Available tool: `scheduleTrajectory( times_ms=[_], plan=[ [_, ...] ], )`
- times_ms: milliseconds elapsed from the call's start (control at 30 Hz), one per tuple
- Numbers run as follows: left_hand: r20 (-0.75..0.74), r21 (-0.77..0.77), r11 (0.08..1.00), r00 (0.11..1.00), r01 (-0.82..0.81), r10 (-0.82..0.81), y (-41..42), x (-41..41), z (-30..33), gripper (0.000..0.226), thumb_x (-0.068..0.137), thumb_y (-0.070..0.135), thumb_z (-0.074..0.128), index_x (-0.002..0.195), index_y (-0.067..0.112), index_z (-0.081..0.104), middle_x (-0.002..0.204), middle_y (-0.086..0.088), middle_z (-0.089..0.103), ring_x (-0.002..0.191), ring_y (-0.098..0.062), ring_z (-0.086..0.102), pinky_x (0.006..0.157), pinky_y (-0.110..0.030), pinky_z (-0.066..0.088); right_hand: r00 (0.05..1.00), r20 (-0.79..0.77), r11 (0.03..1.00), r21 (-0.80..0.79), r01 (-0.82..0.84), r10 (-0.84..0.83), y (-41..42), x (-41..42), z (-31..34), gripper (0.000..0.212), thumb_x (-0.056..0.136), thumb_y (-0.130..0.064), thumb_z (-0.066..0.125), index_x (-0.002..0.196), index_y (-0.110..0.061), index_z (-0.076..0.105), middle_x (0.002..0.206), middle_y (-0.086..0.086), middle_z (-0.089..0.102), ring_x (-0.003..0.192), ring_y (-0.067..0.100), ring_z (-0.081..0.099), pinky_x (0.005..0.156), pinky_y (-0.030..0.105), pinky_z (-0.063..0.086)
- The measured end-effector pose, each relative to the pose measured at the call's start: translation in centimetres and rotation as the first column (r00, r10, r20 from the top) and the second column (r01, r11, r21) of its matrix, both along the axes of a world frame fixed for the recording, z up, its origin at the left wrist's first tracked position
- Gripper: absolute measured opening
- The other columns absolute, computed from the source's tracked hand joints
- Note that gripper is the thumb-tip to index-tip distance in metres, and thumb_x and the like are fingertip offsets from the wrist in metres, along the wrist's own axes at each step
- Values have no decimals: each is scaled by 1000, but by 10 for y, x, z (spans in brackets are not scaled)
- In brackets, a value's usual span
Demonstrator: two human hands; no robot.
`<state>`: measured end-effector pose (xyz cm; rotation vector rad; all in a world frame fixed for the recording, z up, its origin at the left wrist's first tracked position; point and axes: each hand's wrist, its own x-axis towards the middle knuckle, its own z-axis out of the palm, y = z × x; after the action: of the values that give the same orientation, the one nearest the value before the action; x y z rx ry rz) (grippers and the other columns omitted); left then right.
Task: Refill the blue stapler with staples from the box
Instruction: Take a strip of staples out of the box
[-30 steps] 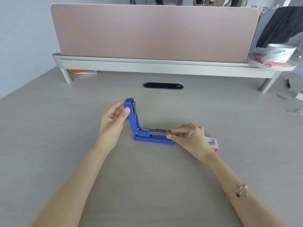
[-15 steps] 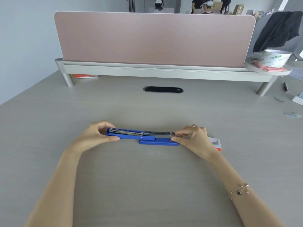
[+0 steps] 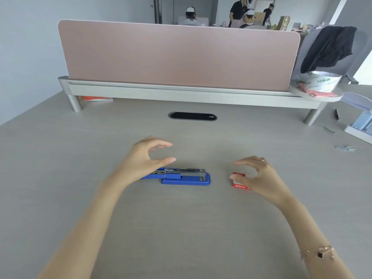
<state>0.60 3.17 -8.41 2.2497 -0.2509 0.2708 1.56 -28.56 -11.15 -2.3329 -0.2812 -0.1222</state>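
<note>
The blue stapler (image 3: 186,178) lies on the desk, folded out flat, its metal staple channel facing up. My left hand (image 3: 148,158) hovers just above its left end, fingers apart and curled, holding nothing. The small red and white staple box (image 3: 238,183) sits on the desk to the right of the stapler. My right hand (image 3: 259,176) is over the box with thumb and fingers spread around it; its thumb is at the box's left edge, and the hand hides the box's right part. Whether it touches the box is unclear.
A pink divider panel (image 3: 177,55) on a grey rail stands across the far side of the desk. A black cable slot (image 3: 192,116) lies behind the stapler. Loose staple strips (image 3: 345,148) and a pale organiser (image 3: 362,125) are at the far right.
The stapler's top was upright, then swung down flat to the left. Both hands have since let go of it; the right hand has moved right to the staple box.
</note>
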Motion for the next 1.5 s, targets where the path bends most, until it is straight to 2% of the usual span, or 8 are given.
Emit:
scheduleTrajectory(
  times_ms=[100,200,433,533,967,1100,1300,1500],
  plan=[
    [-34,165,965,979,205,-203,-49,5,1,34,74,38,76,106,32,67,106,15,63,100,5,57,94,-18,44,998,-28,999,8,53,-52,-33,-10,-2,34,72,-30,75,104,-33,64,110,-14,57,111,10,45,79,14,35],
    [-99,279,907,949,315,-300,-88,12,-5,35,78,39,73,111,31,64,110,14,61,100,-2,57,89,-25,46,996,-45,996,17,82,-82,-50,-19,-7,36,70,-30,76,104,-33,64,110,-12,58,109,10,48,77,14,35],
    [-39,601,736,931,311,-362,-145,24,-24,54,78,50,67,125,23,57,120,2,62,113,-19,50,94,-34,35,991,-93,995,5,102,-101,-59,-26,-12,55,64,-33,81,113,-36,56,98,-20,58,101,-2,46,73,2,35],
    [-41,593,745,935,306,-352,-157,26,-31,47,83,48,63,123,23,58,115,1,63,111,-19,50,92,-34,35,989,-114,995,24,92,-89,-58,-23,-13,54,65,-30,81,114,-34,56,98,-16,61,103,2,47,73,-2,34],
    [-87,538,770,931,343,-354,-163,29,-33,38,86,45,60,115,20,60,108,-1,59,103,-20,49,87,-32,37,994,-65,995,43,92,-89,-56,-14,-23,56,70,-29,76,121,-30,52,97,-5,65,96,-6,48,72,-6,31],
    [-106,529,772,930,352,-351,-164,29,-32,38,86,44,60,115,19,60,108,-2,59,103,-21,49,89,-33,38,996,-50,996,30,79,-77,-56,-13,-25,57,74,-25,74,125,-29,48,96,-4,63,98,10,50,74,-2,33],
    [-120,484,789,921,379,-370,-166,27,-33,44,84,45,63,122,22,59,110,-1,59,104,-19,49,89,-30,35,997,-53,998,-42,45,-47,-56,-10,-25,46,71,-33,76,113,-29,58,94,-4,58,97,13,49,75,14,38],
    [-133,492,794,932,357,-336,-160,27,-28,49,80,50,66,121,23,62,108,-2,62,103,-21,51,89,-33,37,998,-55,998,-60,33,-36,-62,-8,-23,36,73,-29,75,106,-29,62,95,-1,60,96,14,49,74,12,38]
  ],
)
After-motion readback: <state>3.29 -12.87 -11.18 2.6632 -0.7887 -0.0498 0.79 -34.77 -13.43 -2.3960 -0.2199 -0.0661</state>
